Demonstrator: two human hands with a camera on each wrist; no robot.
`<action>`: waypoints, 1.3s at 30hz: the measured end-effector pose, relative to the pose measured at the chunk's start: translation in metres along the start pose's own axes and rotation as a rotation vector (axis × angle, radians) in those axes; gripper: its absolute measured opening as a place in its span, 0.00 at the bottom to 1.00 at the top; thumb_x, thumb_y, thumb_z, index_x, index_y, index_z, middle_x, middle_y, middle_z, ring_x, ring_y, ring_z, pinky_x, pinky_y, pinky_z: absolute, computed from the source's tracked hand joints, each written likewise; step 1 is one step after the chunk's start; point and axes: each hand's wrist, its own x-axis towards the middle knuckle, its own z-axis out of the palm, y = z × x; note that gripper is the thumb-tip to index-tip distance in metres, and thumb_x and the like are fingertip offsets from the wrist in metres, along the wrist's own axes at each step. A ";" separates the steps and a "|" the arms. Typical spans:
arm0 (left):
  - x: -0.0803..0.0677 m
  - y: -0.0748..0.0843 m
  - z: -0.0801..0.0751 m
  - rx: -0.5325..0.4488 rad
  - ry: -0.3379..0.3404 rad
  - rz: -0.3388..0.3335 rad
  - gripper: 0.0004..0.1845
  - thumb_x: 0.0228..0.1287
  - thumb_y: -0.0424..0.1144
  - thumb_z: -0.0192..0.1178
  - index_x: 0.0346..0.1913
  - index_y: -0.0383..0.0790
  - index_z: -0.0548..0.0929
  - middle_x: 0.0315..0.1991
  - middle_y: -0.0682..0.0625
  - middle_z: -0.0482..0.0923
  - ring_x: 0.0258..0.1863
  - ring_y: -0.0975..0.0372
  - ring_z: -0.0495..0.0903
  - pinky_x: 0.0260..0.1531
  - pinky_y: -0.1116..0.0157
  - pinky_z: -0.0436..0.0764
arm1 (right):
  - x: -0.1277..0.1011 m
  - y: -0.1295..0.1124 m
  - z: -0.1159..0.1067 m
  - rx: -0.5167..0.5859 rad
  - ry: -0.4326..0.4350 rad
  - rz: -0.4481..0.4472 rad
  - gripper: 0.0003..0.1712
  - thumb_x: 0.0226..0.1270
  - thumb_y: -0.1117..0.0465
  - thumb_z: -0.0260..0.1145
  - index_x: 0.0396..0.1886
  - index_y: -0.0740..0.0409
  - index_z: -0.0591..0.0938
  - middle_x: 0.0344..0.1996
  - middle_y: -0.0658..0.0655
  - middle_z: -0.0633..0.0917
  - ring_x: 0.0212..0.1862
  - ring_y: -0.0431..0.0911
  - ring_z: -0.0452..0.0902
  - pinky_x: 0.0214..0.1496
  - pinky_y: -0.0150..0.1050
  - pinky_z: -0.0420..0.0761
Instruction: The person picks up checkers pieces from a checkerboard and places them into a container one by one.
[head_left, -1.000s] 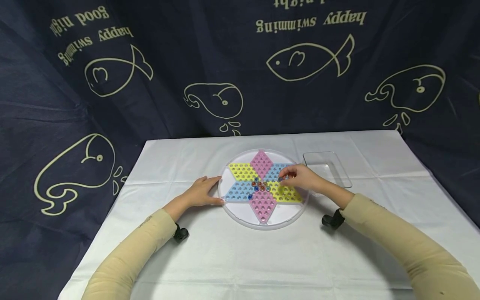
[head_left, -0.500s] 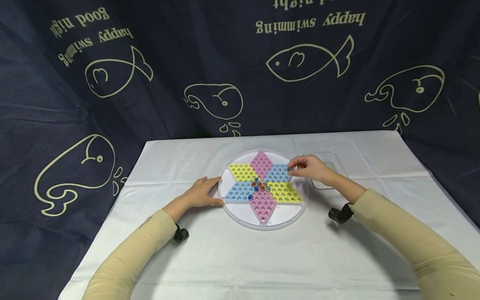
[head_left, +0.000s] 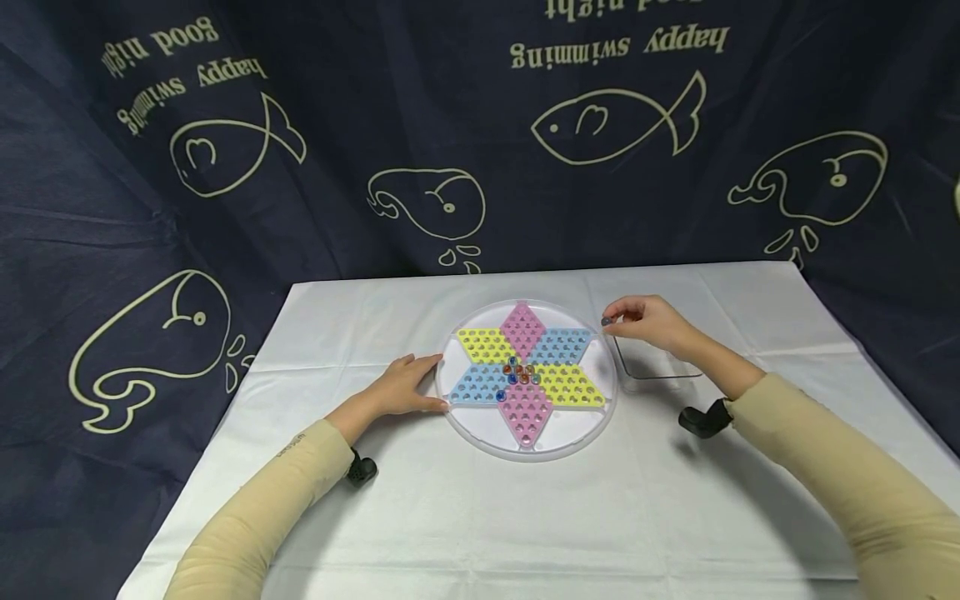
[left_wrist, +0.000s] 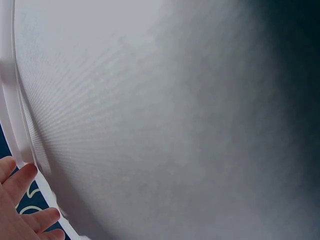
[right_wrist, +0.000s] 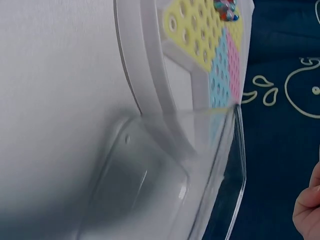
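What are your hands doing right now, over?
Left hand rests on the game board rim. Right hand pinches a marble by the clear tray. Nothing in the way.

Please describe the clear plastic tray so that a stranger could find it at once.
On the white-covered table, look just right of the round star-patterned game board. The clear plastic tray lies there, under the right hand. Unlike the colourful board, it is rectangular and transparent.

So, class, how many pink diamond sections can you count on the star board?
2: far pink diamond points toward the curtain, near pink diamond points toward the person. None seems hidden.
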 end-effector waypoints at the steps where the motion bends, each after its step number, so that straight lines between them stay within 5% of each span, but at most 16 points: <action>1: 0.000 0.000 0.000 0.001 0.000 0.000 0.49 0.48 0.61 0.64 0.70 0.43 0.57 0.69 0.45 0.57 0.68 0.39 0.48 0.64 0.44 0.53 | -0.001 0.001 -0.002 0.003 0.004 0.003 0.18 0.58 0.59 0.66 0.44 0.66 0.79 0.30 0.50 0.78 0.30 0.40 0.67 0.28 0.30 0.72; 17: -0.001 0.000 0.000 0.011 -0.002 0.017 0.49 0.49 0.60 0.64 0.70 0.41 0.57 0.68 0.44 0.58 0.67 0.38 0.49 0.65 0.45 0.52 | -0.010 0.018 -0.034 0.004 0.058 0.041 0.22 0.60 0.57 0.64 0.49 0.69 0.75 0.26 0.41 0.76 0.29 0.36 0.67 0.30 0.28 0.71; 39: -0.002 0.002 -0.003 0.004 0.005 0.035 0.49 0.49 0.60 0.64 0.69 0.38 0.57 0.68 0.42 0.59 0.66 0.36 0.50 0.65 0.44 0.52 | -0.021 0.040 -0.049 -0.040 0.120 0.031 0.24 0.61 0.54 0.64 0.48 0.71 0.76 0.25 0.41 0.76 0.29 0.36 0.66 0.29 0.29 0.71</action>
